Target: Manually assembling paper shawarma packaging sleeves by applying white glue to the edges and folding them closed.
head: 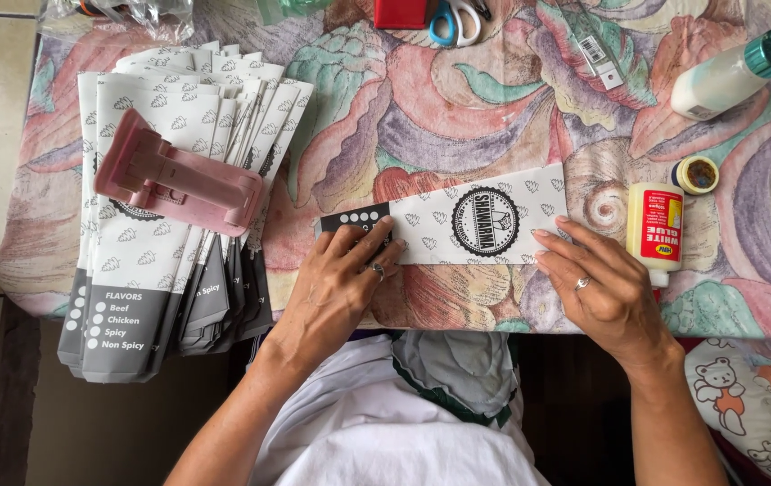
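Printed paper sleeve lying flat across the near edge of the counter, long axis left to right, dark dotted end on the left, round black emblem near the middle. Left hand pressed palm-down on the sleeve's dark end, fingers spread and extended, ring on one finger; nothing gripped, only held flat. Right hand at the sleeve's right end, fingers open and slightly bent, fingertips touching the sleeve's edge, ring visible; nothing clasped.

Just right of the sleeve: white glue bottle with red and yellow label, lying with its nozzle toward the near edge. Just beyond that bottle: small round lid. Farther right and beyond the sleeve: white bottle with teal cap, lying tilted. Directly beyond the sleeve, at the far edge: scissors with blue and white handles, beside a red object partly out of frame.

Well left of the sleeve: fanned stack of matching printed sleeves, overhanging the near edge. Resting on that stack: pink plastic clamp-shaped tool.

Counter covered by floral cloth in pink, green and purple. Right of the sleeve and below counter level: fabric with teddy bear print.
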